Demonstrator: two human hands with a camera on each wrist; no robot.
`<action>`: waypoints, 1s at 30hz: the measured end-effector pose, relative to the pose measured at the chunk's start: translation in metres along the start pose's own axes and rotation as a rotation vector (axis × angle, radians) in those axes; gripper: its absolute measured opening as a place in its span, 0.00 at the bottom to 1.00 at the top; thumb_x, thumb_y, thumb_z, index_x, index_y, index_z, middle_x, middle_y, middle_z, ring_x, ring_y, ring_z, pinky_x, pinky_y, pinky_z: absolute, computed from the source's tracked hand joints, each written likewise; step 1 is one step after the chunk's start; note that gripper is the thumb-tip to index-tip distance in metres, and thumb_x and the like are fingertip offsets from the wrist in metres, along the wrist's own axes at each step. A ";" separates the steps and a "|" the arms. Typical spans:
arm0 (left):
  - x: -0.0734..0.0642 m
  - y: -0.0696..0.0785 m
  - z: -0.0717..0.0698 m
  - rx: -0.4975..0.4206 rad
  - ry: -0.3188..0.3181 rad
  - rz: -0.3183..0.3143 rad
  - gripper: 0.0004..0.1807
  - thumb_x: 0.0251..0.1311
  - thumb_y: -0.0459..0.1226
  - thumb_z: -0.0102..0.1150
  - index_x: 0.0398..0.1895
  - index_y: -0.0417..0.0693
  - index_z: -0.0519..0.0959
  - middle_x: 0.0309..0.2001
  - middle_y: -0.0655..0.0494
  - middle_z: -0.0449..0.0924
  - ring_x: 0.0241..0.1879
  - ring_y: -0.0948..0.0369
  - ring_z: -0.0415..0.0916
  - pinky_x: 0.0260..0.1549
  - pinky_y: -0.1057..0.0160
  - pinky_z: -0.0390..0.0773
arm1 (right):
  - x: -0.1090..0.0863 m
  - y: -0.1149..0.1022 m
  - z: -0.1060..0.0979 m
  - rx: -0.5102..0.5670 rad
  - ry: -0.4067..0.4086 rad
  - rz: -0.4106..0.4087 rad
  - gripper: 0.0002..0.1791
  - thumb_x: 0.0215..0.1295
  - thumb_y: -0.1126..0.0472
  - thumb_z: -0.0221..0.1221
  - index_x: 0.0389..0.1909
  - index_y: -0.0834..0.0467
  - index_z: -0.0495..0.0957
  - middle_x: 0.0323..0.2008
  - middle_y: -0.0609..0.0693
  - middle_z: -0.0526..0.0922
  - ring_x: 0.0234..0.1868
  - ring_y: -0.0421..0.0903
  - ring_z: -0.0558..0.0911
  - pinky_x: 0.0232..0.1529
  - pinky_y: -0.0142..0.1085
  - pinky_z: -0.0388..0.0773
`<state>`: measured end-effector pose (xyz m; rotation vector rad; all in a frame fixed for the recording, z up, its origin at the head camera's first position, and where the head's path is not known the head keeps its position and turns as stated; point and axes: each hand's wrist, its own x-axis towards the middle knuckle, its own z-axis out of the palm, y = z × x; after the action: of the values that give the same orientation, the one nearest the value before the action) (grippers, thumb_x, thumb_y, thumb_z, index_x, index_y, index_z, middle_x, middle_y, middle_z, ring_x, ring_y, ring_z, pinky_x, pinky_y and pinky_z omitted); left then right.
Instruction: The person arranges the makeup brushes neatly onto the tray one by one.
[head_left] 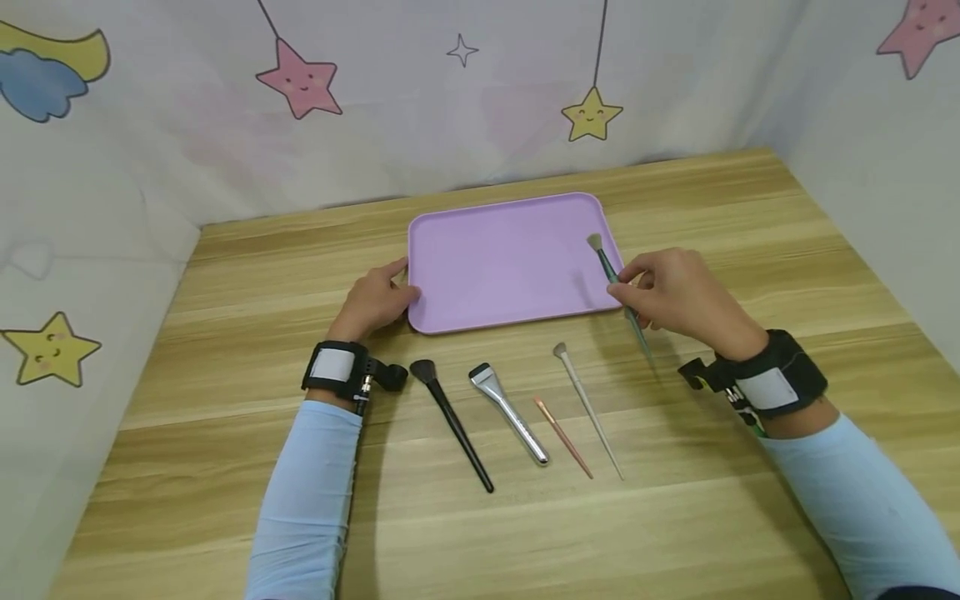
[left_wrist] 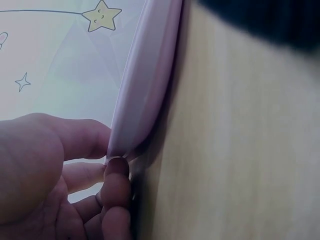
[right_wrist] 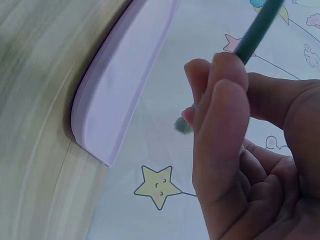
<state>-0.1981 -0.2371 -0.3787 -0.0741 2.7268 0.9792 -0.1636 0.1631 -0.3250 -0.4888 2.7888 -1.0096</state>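
A green-handled makeup brush (head_left: 607, 260) is pinched between the thumb and fingers of my right hand (head_left: 675, 296). Its bristles point away from me, over the right part of a purple tray (head_left: 510, 267). In the right wrist view the green handle (right_wrist: 260, 30) rises out of the fingertips, and the bristles (right_wrist: 183, 125) show behind the fingers. My left hand (head_left: 375, 300) holds the tray's left edge near its front corner. The left wrist view has the thumb on the rim (left_wrist: 135, 120) and the fingers (left_wrist: 117, 185) curled at its underside.
On the wooden table (head_left: 247, 333), in front of the tray, lie a black makeup brush (head_left: 453, 425), a flat silver brush (head_left: 513, 417), a small rose-coloured brush (head_left: 564, 437) and a thin pale brush (head_left: 588, 408). A star-printed curtain (head_left: 420, 108) stands behind the table.
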 end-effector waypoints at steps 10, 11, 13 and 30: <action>0.000 -0.001 -0.001 0.007 0.017 0.010 0.37 0.66 0.44 0.53 0.79 0.49 0.59 0.29 0.49 0.77 0.25 0.57 0.72 0.26 0.61 0.69 | 0.009 -0.002 -0.002 0.005 0.014 0.011 0.15 0.70 0.56 0.61 0.44 0.66 0.83 0.17 0.49 0.81 0.17 0.48 0.81 0.20 0.36 0.72; 0.001 -0.001 -0.001 0.006 0.019 0.011 0.37 0.66 0.44 0.53 0.79 0.49 0.60 0.28 0.49 0.76 0.24 0.57 0.71 0.26 0.61 0.68 | 0.009 -0.002 -0.002 0.006 0.018 0.010 0.15 0.70 0.56 0.61 0.44 0.66 0.83 0.17 0.50 0.82 0.17 0.48 0.80 0.20 0.36 0.72; 0.001 -0.002 0.000 0.009 0.021 0.018 0.37 0.66 0.44 0.53 0.79 0.49 0.60 0.26 0.51 0.76 0.23 0.57 0.71 0.25 0.61 0.68 | 0.011 -0.001 -0.003 0.009 0.023 0.014 0.15 0.70 0.56 0.62 0.44 0.66 0.84 0.17 0.50 0.82 0.17 0.47 0.80 0.20 0.35 0.71; 0.001 -0.001 0.002 0.004 0.032 0.015 0.37 0.65 0.43 0.55 0.78 0.51 0.61 0.25 0.51 0.76 0.21 0.58 0.69 0.23 0.61 0.67 | 0.025 0.003 -0.003 0.008 0.050 0.025 0.16 0.70 0.57 0.62 0.43 0.69 0.83 0.16 0.51 0.81 0.15 0.48 0.79 0.17 0.35 0.72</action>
<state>-0.1982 -0.2362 -0.3807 -0.0692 2.7616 0.9854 -0.1883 0.1585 -0.3256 -0.4318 2.8257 -1.0421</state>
